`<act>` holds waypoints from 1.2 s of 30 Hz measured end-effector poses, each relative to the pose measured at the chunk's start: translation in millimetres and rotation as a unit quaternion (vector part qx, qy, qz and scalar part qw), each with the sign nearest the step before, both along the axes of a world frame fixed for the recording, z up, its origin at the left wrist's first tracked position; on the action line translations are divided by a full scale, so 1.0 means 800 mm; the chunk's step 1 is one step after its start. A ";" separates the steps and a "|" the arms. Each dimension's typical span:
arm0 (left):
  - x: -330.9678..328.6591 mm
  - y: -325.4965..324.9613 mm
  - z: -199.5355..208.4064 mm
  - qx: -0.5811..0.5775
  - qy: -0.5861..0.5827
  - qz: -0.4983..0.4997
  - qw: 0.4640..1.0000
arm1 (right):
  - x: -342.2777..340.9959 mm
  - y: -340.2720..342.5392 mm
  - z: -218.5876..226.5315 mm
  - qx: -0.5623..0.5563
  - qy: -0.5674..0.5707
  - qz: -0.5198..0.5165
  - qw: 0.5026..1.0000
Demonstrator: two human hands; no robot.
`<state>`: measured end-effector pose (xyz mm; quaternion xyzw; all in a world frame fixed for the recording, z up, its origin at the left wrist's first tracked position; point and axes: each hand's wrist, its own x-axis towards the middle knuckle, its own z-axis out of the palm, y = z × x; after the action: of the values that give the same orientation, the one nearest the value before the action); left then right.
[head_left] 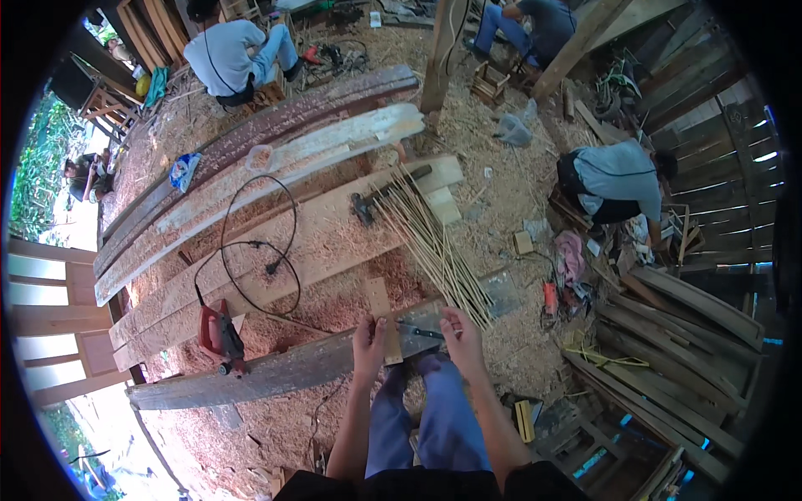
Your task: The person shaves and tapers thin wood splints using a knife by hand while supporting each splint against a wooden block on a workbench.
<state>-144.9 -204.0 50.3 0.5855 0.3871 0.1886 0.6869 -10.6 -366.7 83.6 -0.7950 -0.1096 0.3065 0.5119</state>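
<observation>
One short pale board [378, 297] gripped by my left fingers [380, 331], over dark plank [309, 365]; right fingers [452, 321] curled beside dark-handled tool [428, 333], hold on it unclear. I judge step as steadying board; next move calls for firm left hold.

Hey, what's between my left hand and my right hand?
Beside the left hand, a pale wood strip; then, toward the right hand, a slim dark-handled tool. The head view shows this, but not clearly whether the right hand touches it.

Black top [409, 486], dark sleeves [545, 483], 2 bare forearms [494, 422], loose blue trousers [451, 422].
</observation>
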 end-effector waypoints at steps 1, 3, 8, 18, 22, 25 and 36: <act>0.003 -0.010 -0.002 -0.039 0.008 0.003 0.999 | 0.004 -0.010 -0.016 -0.010 -0.010 -0.012 1.000; 0.007 -0.024 -0.016 -0.081 0.024 0.011 0.996 | 0.011 -0.024 -0.038 -0.027 -0.040 -0.008 0.999; 0.027 -0.047 -0.057 -0.096 0.076 -0.004 0.992 | 0.026 -0.040 -0.121 -0.086 -0.055 0.037 0.994; 0.007 -0.049 -0.137 -0.104 0.062 0.124 0.985 | 0.005 -0.008 -0.192 -0.132 -0.128 0.325 0.928; -0.031 -0.055 -0.145 -0.088 0.101 0.139 0.981 | -0.010 -0.010 -0.216 -0.223 -0.199 0.380 0.876; -0.074 -0.060 -0.152 -0.049 0.128 0.135 0.981 | -0.015 -0.014 -0.229 -0.189 -0.186 0.367 0.891; -0.155 -0.053 -0.130 -0.057 0.084 0.123 0.987 | -0.089 -0.019 -0.163 -0.141 -0.188 0.179 0.955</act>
<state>-269.0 -246.5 -53.3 0.5071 0.5228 0.1994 0.6555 -81.7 -381.8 -46.8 -0.8698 -0.3001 0.2502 0.3014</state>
